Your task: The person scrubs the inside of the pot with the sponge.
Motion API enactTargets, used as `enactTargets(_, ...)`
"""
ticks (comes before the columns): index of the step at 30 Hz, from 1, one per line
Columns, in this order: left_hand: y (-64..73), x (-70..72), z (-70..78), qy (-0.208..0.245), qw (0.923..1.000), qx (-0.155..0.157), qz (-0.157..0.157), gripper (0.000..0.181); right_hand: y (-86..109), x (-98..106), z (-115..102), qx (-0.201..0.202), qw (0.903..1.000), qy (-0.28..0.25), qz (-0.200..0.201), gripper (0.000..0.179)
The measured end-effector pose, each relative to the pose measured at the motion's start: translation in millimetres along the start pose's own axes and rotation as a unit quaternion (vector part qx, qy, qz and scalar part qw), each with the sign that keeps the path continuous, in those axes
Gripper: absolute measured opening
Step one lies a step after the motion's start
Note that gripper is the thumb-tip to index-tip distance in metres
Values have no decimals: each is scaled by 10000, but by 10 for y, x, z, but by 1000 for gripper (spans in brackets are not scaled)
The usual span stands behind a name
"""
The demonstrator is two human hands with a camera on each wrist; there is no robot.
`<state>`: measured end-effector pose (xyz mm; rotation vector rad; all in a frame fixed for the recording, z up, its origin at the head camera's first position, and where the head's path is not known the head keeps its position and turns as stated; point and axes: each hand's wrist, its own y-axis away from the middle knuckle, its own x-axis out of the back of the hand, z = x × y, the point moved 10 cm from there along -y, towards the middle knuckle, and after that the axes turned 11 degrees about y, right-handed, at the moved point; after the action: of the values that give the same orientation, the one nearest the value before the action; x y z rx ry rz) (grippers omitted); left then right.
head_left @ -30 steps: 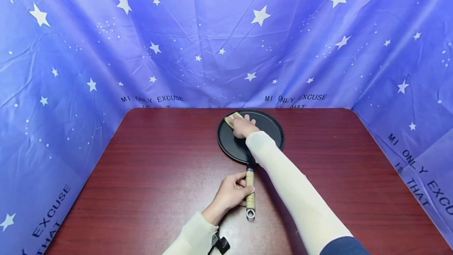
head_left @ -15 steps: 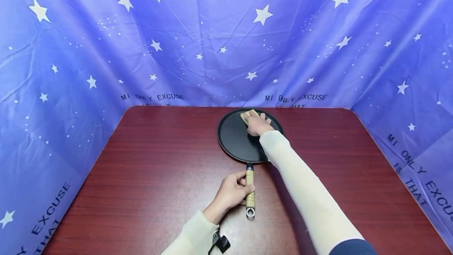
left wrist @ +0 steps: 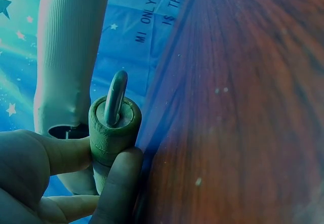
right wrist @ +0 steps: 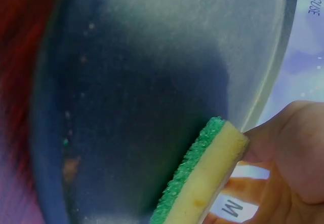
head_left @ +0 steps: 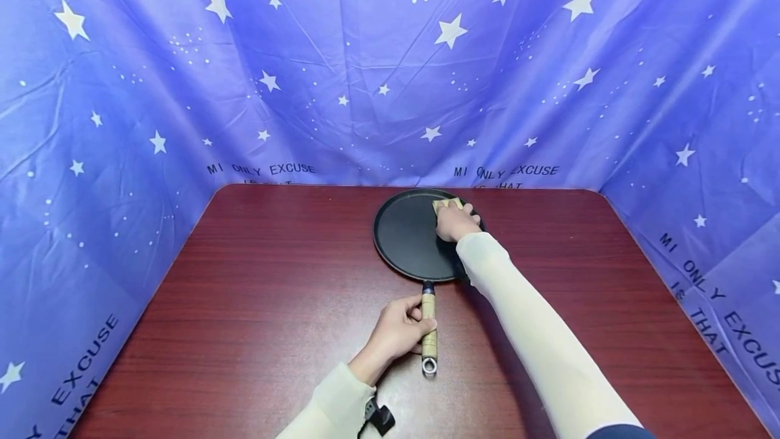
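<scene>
A round black frying pan point(head_left: 414, 236) lies on the table, its wooden handle point(head_left: 429, 341) pointing toward me. My left hand point(head_left: 399, 330) grips that handle between thumb and fingers; a metal ring point(left wrist: 116, 97) caps its end in the left wrist view. Over the pan's far right part, my right hand point(head_left: 457, 222) holds a sponge point(head_left: 447, 203). In the right wrist view the sponge has a pale yellow body and a green scouring side point(right wrist: 187, 171) facing the pan surface. Small light specks show along the pan's edge there.
The dark red wooden table point(head_left: 274, 256) carries the pan near its far edge. A blue curtain point(head_left: 341, 53) with white stars hangs behind and on both sides. A black strap device point(head_left: 380, 419) sits at my left wrist.
My right hand has carried the sponge rightward across the pan, from its upper left to its right side. The left hand keeps its grip on the handle, and the pan has barely shifted.
</scene>
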<state>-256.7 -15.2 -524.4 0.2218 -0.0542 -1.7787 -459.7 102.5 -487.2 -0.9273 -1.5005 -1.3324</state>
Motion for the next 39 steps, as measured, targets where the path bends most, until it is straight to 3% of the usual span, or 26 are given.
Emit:
enactTargets(9, 5, 5, 1, -12, 10000, 10, 6, 50, 54, -53, 5, -641, 9975, -233, -190, 66)
enactTargets(14, 0, 10, -5, 18, 10000, 29, -24, 50, 21, -82, -22, -1154, 9922, -439, -139, 59)
enactTargets(19, -14, 12, -11, 66, 10000, 24, -40, 51, -9, -91, -55, -1285, 9905, -468, -133, 57)
enactTargets(26, -26, 9, 1, 85, 9999, 15, -55, 51, 34, -88, -98, -1120, 9928, -421, 57, 61)
enactTargets(39, 7, -8, 38, 203, 9997, -63, -91, 51, 119, -75, -436, -104, 9997, 21, 222, 68)
